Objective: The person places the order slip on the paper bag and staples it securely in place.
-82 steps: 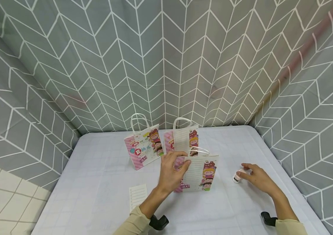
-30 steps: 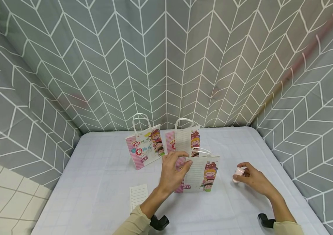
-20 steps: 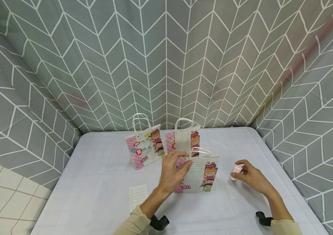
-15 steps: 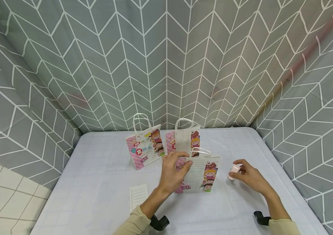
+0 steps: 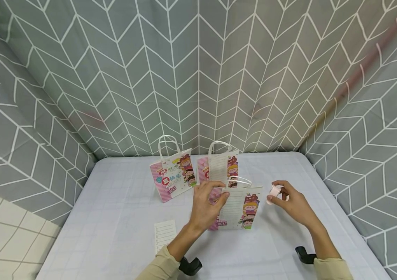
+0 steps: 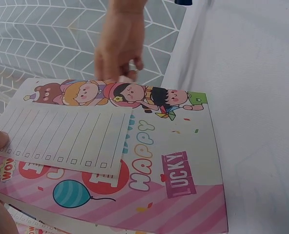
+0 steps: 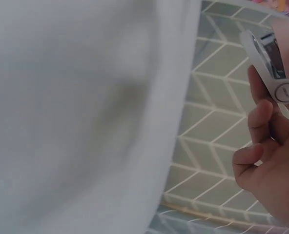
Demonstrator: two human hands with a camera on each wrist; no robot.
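Note:
A small pink-and-white mini stapler (image 5: pixel 274 192) is pinched by my right hand (image 5: pixel 295 204), just right of the front paper gift bag (image 5: pixel 250 212). In the right wrist view the stapler (image 7: pixel 285 90) has its jaws apart. My left hand (image 5: pixel 205 208) grips that bag's upper left edge, thumb in front, keeping a lined checklist sheet (image 5: pixel 230 208) flat against its printed face. Seen from the left wrist, the sheet (image 6: pixel 69 134) lies over the bag's cartoon print (image 6: pixel 171 124), and the right hand (image 6: pixel 120 46) is beyond the bag's far edge.
Behind stand two more gift bags: one at the left (image 5: pixel 174 177) and a middle one (image 5: pixel 205 169) bearing a lined sheet (image 5: pixel 217 167). Another lined sheet (image 5: pixel 165 231) lies on the white-covered table (image 5: pixel 114 217), left of my left forearm. A patterned curtain (image 5: pixel 198 77) encloses the table.
My right hand has picked up the stapler from the table and brought it left and away from me, close to the front bag. The left hand keeps its grip on the bag.

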